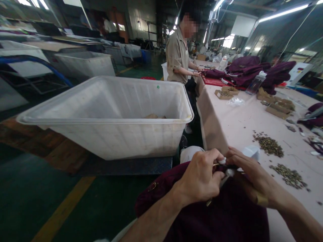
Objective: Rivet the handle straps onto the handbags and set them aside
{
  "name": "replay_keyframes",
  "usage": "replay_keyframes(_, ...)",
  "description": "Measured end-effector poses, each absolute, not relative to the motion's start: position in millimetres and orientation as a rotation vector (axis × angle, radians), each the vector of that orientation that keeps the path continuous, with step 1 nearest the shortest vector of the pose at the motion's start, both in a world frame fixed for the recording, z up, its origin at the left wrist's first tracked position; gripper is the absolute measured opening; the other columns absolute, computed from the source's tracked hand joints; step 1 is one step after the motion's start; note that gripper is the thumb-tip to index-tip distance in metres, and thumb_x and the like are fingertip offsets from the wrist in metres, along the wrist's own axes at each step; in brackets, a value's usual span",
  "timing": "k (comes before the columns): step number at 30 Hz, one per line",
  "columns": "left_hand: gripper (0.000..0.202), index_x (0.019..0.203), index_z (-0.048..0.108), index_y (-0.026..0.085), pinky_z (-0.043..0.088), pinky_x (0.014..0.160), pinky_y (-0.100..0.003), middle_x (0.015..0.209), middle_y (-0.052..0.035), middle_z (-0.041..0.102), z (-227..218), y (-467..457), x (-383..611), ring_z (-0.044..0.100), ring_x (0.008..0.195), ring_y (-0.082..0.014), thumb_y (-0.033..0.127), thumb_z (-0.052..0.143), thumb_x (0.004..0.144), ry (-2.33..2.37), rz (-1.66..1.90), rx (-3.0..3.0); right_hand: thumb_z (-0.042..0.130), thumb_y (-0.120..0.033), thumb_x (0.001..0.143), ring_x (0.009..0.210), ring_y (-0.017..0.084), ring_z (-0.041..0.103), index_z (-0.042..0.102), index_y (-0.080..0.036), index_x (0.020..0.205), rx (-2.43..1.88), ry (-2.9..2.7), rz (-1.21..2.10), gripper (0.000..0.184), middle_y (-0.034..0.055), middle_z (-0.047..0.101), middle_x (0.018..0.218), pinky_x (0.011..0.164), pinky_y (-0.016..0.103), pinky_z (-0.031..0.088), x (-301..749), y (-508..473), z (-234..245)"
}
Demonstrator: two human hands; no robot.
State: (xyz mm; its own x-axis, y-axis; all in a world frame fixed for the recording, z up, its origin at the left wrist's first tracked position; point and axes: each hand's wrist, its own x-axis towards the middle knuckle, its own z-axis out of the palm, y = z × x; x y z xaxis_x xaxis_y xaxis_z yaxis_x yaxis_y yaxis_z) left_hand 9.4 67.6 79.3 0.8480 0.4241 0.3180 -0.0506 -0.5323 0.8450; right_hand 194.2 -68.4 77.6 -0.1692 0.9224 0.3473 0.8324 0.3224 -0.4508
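Observation:
A dark maroon cloth article [234, 215] lies across my lap, with a small brass-coloured ring fitting [153, 186] on its left part. My left hand [199, 176] is closed in a pinch above it, thumb and forefinger together. Small whitish and metallic bits show at its fingertips, too blurred to name. Close beside it, my right hand [252, 173] has its fingers bent over the upper edge of the maroon cloth, gripping it. A yellowish band [261, 200] shows near the right thumb. On the table to the right lie two piles of small brass-coloured metal pieces [271, 145].
A large white plastic bin [136, 137] stands ahead on the left. Along the right runs a cloth-covered table [237, 117] bearing small cardboard boxes [223, 94], a clear bottle [256, 82] and heaped maroon articles [247, 69]. A co-worker [178, 55] stands at its far side.

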Motion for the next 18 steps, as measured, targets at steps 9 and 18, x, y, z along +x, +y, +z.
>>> replay_keyframes(9,0.022,0.085,0.063,0.016,0.040,0.060,-0.024,0.075,0.0024,0.061,78,82,9,0.053,0.066,-0.0116,0.010,0.076,0.068,0.303,0.564,1.889,0.050,-0.027,0.100,0.084,0.020,0.060,0.057,-0.023,0.092,-1.632,-1.761,0.514,0.012,0.0024,0.061,0.089,0.122,0.051,0.032,186,-58,83)
replay_keyframes(18,0.029,0.093,0.063,0.014,0.042,0.057,-0.022,0.081,-0.0012,0.065,59,85,18,0.059,0.068,-0.0125,0.014,0.079,0.070,0.297,0.443,1.695,0.066,-0.042,0.094,0.106,0.029,0.067,0.070,-0.024,0.116,-1.692,-1.527,0.730,0.029,0.0069,0.072,0.105,0.082,0.033,0.055,208,-64,67)
